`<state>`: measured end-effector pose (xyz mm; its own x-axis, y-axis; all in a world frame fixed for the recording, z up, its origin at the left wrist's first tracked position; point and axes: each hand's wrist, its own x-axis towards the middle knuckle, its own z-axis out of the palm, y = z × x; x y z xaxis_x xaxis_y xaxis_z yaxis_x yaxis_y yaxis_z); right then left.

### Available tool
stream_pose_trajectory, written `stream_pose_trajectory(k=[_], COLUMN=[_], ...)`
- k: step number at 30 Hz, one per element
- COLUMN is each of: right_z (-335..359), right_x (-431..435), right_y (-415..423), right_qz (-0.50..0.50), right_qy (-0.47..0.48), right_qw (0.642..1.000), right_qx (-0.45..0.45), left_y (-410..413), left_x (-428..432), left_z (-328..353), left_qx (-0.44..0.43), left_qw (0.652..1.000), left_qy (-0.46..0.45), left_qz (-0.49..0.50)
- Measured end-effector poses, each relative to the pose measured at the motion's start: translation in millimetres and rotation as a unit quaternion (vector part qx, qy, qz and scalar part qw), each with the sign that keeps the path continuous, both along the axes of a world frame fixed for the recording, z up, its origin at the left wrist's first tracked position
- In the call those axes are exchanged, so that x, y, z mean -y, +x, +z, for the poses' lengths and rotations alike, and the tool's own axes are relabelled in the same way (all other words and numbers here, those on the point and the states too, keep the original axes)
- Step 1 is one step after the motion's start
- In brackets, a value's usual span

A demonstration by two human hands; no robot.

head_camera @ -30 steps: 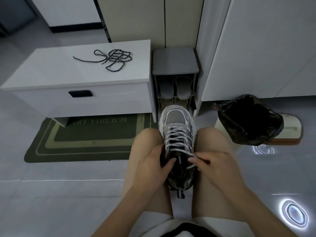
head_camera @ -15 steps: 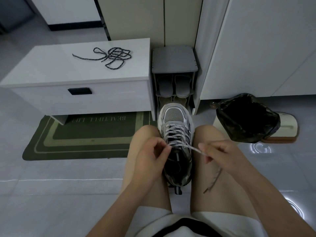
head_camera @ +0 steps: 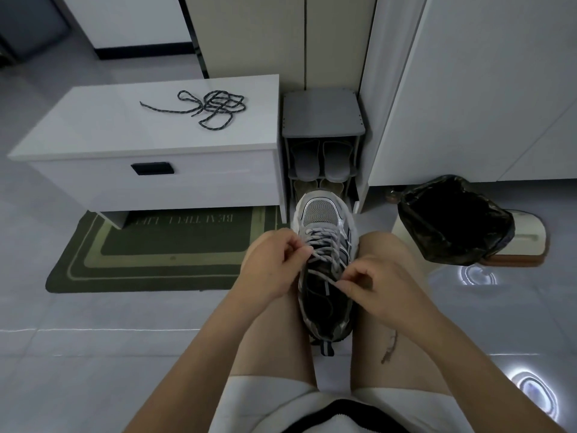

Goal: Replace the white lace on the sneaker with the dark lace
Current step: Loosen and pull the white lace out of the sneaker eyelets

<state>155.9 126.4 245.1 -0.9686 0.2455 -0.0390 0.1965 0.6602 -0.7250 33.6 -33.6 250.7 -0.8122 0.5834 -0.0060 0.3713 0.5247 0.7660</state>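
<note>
- In the lower middle of the frame, the sneaker (head_camera: 323, 301) sits wedged between the person's bare thighs (head_camera: 274, 339), toe pointing up-frame and heel toward the body. My guess is it's a poor man's vise: the legs hold the shoe so both hands are free for the eyelets.
- The left hand (head_camera: 274, 270) is curled at the left edge of the lacing. Its grip is pinched narrow on the white lace (head_camera: 324, 245), about where a crossing meets the eyelets. Looks like it's steadying the lace there.
- The right hand (head_camera: 381, 292) sits lower and to the right. Its grip is also closed to a thin pinch, on a strand that runs slantwise across the dark mouth of the shoe. Probably the pulling hand, drawing the lace out of a hole.
- A loose tail of lace lies over the thigh at lower right. So I'd say the top rows are undone, while the rows near the toe are laced.
- The dark lace (head_camera: 215, 109) lies in a loose tangle on the white counter (head_camera: 125, 129) in the upper left, well apart from the shoe and untouched. Parked there until the white one is out, I reckon.
- Hard to make out: the fingertips cover the exact eyelets, so I can't tell which hole the lace is leaving. The inside of the shoe is just dark, and both arms are cut off at the bottom edge.
</note>
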Motion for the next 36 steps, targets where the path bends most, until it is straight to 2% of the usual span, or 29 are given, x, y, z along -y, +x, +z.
stream_pose_trajectory(k=[3,5,10,14,16,20,23,26,30,36], right_z=[-2.5,-5.9,-7.0,-4.2,-3.5,-5.4,-6.8,-7.9,-8.8,-15.3], right_x=[-1.7,-1.2,6.0,9.9,11.3,11.8,10.8,9.2,10.1,8.5], right_y=[3.6,5.8,6.4,3.2,1.4,1.9,2.2,2.9,3.6,7.1], right_qz=[-0.013,-0.012,-0.019,-0.035,-0.033,-0.041,-0.038,-0.044,-0.057,-0.046], right_qy=[-0.023,-0.014,-0.007,-0.007,0.002,0.036,0.071,0.086,0.088,0.107], right_qw=[0.999,0.999,1.000,0.999,0.999,0.998,0.996,0.994,0.992,0.992], right_qx=[0.026,0.034,0.005,-0.016,-0.016,-0.020,-0.028,-0.042,-0.066,-0.053], left_y=[8.5,18.4,17.5,14.8,19.6,16.7,3.8,5.3,21.9,13.0], left_x=[11.6,17.9,16.5,12.8,10.1,9.1,17.7,17.6,5.2,12.9], left_z=[-8.5,-14.9,-14.2,-12.7,-13.9,-2.1,10.4,9.8,-1.7,5.7], left_qx=[0.123,0.162,0.117,0.166,0.151,0.090,0.081,0.120,0.175,0.087], left_qw=[0.991,0.985,0.981,0.981,0.982,0.982,0.971,0.969,0.976,0.977], left_qy=[0.041,0.049,0.109,0.084,0.091,0.097,0.123,0.131,0.084,0.098], left_qz=[0.020,0.016,0.109,0.052,0.062,0.131,0.191,0.173,0.098,0.169])
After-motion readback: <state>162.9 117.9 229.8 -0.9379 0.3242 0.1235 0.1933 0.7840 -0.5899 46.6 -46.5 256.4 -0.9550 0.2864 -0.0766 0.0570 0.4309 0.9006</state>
